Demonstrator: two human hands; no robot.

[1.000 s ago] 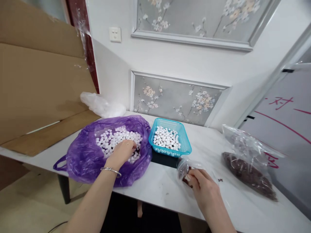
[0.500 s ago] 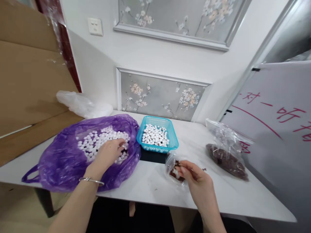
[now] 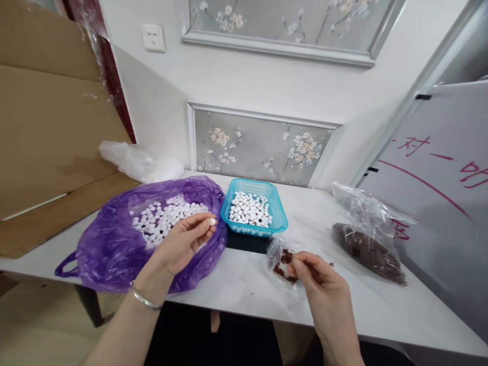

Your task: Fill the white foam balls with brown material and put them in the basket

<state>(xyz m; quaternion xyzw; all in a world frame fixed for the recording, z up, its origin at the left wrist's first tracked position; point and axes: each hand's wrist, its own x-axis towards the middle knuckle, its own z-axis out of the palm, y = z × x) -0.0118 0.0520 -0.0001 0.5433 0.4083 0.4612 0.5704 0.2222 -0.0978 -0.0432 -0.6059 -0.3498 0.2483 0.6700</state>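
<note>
My left hand [image 3: 183, 239] hovers palm-up over the edge of a purple plastic bag [image 3: 110, 244] that holds many white balls [image 3: 160, 221]. One white ball [image 3: 212, 221] is pinched at its fingertips. My right hand [image 3: 320, 284] rests on the white table [image 3: 244, 284] and pinches the edge of a small clear bag [image 3: 282, 260] with dark red-brown bits inside. A turquoise basket [image 3: 281, 219] of white balls stands behind, between the two hands.
A larger clear bag of dark red-brown pieces [image 3: 368, 249] lies at the right. A white plastic bag [image 3: 139, 161] and cardboard sheets [image 3: 49, 137] sit at the left. A whiteboard with red writing [image 3: 438, 173] leans on the right. The wall runs behind the table.
My left hand has come up out of the purple bag and turned palm-up with one white ball at its fingertips. My right hand stays at the small clear bag.
</note>
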